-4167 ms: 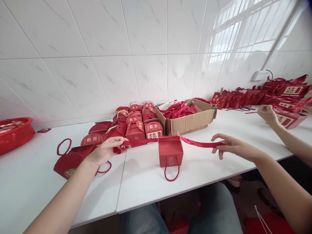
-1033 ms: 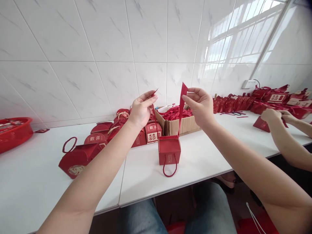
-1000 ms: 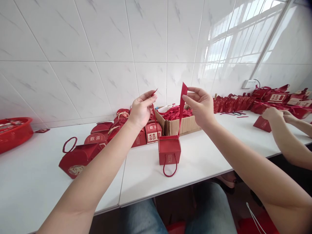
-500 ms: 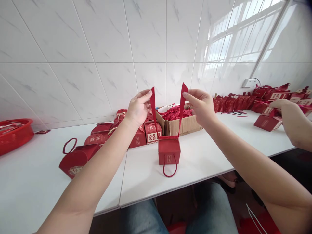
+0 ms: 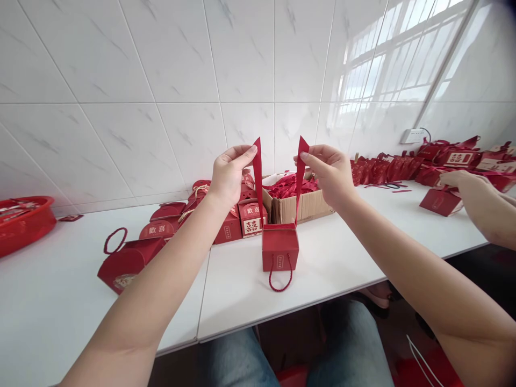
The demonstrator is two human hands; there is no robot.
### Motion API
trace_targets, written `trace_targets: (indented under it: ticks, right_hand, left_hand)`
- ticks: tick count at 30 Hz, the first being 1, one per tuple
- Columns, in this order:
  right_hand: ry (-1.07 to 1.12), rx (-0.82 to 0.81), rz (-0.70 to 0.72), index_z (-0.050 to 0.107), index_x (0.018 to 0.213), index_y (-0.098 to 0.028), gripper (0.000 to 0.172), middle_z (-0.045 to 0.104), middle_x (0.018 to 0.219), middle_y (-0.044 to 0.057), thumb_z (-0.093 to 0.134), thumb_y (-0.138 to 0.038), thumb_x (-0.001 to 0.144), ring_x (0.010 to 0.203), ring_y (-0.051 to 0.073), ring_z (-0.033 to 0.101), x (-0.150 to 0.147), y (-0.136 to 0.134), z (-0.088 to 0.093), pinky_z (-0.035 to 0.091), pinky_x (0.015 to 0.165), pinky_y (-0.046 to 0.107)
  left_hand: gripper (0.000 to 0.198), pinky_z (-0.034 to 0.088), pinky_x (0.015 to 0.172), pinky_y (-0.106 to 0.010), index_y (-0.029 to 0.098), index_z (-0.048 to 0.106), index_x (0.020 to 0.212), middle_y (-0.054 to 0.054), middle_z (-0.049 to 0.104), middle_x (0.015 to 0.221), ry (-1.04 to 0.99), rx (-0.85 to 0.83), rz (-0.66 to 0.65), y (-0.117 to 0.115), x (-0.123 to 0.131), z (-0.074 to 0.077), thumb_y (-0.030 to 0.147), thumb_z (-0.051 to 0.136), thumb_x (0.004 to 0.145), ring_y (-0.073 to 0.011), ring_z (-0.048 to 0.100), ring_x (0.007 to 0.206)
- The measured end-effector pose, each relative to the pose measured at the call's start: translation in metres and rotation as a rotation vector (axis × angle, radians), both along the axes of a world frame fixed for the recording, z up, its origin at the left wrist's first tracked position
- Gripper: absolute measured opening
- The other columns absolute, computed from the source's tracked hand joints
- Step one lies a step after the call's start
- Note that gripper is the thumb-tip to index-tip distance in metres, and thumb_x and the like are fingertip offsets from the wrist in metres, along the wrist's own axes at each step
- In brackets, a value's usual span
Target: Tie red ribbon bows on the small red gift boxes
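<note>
Our left hand (image 5: 228,177) and right hand (image 5: 330,174) each pinch a ribbon (image 5: 299,177) end, raised above the box (image 5: 279,248); bare tabletop (image 5: 322,269) lies around it.

Bare tabletop (image 5: 342,260) right of small box (image 5: 280,250); stacked boxes (image 5: 250,219) and carton (image 5: 311,204) close behind.

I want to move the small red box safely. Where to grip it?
Likely the cord handle on the small red box front, approached from the near side: ribbon ends rise from its top, pinched by left hand and right hand.
</note>
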State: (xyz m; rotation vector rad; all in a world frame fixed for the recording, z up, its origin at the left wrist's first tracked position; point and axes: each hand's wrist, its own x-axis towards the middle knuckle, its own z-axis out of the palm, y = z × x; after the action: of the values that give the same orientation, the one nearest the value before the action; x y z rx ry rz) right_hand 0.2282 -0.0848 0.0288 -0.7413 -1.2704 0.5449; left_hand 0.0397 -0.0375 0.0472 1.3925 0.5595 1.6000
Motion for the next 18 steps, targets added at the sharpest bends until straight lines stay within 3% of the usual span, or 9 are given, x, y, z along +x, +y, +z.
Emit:
trace_targets:
  ticks: [11, 18]
  right_hand:
    - [-0.028, -0.026, 0.012, 0.058, 0.080, -0.020, 0.014, 0.069, 0.078, 0.003, 0.065, -0.031, 0.078, 0.076, 0.016, 0.068, -0.004, 0.002, 0.003, 0.054, 0.061, 0.027]
    - [-0.153, -0.089, 0.169, 0.061, 0.075, -0.018, 0.010, 0.064, 0.070, 0.002, 0.067, -0.026, 0.076, 0.065, 0.013, 0.063, -0.022, 0.004, 0.013, 0.052, 0.057, 0.027]
  left_hand:
    - [0.017, 0.043, 0.060, -0.023, 0.022, 0.070, 0.072, 0.001, 0.068, 0.077, 0.050, 0.072, -0.059, 0.002, 0.005, 0.000, 0.029, 0.083, 0.064, -0.0119, 0.060, 0.075]
    - [0.017, 0.049, 0.066, -0.028, 0.018, 0.072, 0.071, -0.001, 0.066, 0.068, 0.187, 0.132, -0.149, -0.003, 0.022, 0.005, 0.026, 0.084, 0.062, -0.0142, 0.062, 0.068]
